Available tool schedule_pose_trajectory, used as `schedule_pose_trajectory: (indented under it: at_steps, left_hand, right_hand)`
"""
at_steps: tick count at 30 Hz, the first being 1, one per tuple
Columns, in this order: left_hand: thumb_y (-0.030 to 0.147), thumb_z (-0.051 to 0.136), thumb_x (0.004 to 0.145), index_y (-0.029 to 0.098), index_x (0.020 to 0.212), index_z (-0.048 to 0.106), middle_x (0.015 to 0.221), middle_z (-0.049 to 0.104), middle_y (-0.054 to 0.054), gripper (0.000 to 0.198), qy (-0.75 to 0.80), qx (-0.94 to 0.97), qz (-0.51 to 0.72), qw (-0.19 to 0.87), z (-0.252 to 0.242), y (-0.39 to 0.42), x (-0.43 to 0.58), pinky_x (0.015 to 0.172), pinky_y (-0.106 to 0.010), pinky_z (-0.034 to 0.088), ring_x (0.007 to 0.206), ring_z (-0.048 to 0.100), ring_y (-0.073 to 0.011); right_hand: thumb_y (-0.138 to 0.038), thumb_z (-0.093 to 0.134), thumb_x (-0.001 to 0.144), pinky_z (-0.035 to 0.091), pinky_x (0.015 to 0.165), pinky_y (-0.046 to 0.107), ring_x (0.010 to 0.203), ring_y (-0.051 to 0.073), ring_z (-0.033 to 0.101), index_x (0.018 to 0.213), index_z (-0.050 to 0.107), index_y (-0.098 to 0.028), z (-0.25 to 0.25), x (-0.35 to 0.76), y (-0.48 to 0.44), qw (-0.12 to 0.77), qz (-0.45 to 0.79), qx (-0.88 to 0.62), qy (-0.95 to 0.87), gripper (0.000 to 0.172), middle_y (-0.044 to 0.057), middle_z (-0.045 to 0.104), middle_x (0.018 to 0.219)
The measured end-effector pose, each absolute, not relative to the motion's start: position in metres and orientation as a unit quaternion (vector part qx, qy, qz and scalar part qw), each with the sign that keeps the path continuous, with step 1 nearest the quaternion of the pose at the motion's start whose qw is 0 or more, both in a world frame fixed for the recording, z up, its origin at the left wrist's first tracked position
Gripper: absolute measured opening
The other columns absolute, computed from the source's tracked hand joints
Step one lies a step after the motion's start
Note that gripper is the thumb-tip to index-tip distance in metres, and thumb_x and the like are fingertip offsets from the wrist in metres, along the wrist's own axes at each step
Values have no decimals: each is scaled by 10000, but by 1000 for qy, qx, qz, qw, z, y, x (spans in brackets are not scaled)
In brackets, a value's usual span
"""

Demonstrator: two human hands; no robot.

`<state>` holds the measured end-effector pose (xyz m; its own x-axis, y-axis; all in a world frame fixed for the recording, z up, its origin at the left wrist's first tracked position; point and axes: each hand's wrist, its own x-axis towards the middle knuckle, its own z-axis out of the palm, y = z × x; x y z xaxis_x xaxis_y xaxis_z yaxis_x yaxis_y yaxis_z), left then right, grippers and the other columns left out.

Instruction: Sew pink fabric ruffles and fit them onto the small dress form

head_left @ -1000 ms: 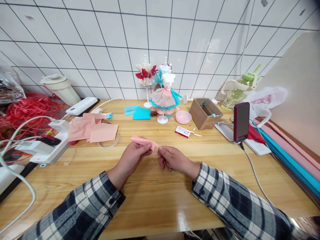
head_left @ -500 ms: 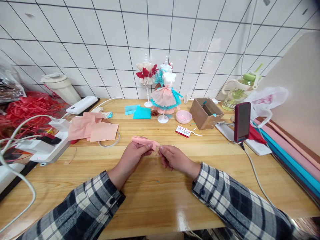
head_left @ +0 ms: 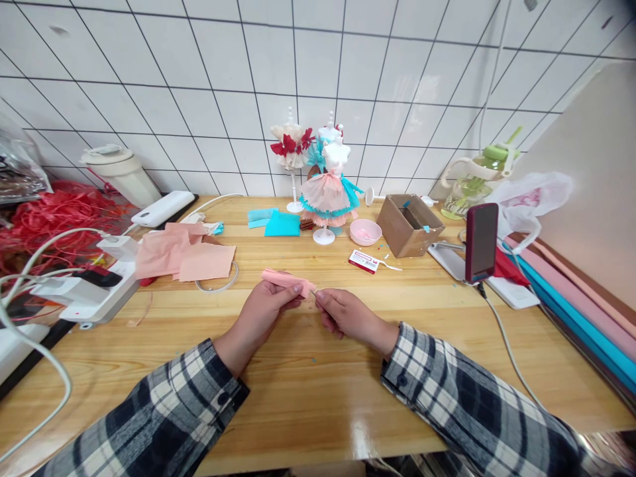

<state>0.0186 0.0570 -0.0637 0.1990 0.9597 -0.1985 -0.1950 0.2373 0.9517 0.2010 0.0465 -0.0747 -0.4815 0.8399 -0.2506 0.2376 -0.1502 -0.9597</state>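
Note:
A folded strip of pink crepe paper point(head_left: 281, 278) lies across the fingers of my left hand point(head_left: 271, 306), pinched under the thumb. My right hand point(head_left: 344, 311) is closed at the strip's right end, its thumb and forefinger pinching a small thin thing whose tip touches the paper; I cannot make out its kind. Both hands are just above the wooden table point(head_left: 318, 397). Beyond them a white mini dress form point(head_left: 336, 159) wears a pink and turquoise paper skirt. More pink paper sheets point(head_left: 206, 262) lie to the left.
A pink bowl point(head_left: 366, 232), a cardboard box point(head_left: 410, 225) and a red-and-white card point(head_left: 364, 261) sit behind my right hand. Turquoise paper point(head_left: 282, 224) lies at the back. On the right a phone point(head_left: 481, 242) stands upright. Power strips point(head_left: 106, 291) with cables fill the left side.
My right fingers have shifted very slightly at the paper's right end, and the thin thing between them shows a little more. The rest is the same.

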Motion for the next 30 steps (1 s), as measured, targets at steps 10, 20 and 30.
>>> schedule_pose_trajectory:
  at_steps: [10,20,30]
  left_hand:
    - [331,800,686,156,790,725,795,725,-41,218,454,407,453,651,-66,58,18,712,-230,484,756,637,-141]
    - [307,807,680,141,819,707,821,719,-46,239,452,375,473,657,-70,60,17,704,-222,493,760,634,-131]
    - [291,802,689,155,863,673,829,694,-15,256,447,364,487,656,-70,59,16,693,-206,490,749,617,-109]
  right_hand:
    - [-545,350,961,348,359,204,383,95,405,741,427,-213,-76,202,47,240,602,-449,-615,405,-63,468,501]
    - [-579,346,952,361,352,178,398,91,418,760,446,-210,-73,201,47,232,631,-448,-589,428,-59,484,496]
    - [-516,346,975,368,343,164,413,90,434,780,464,-203,-70,200,47,221,640,-460,-574,387,-56,495,505]
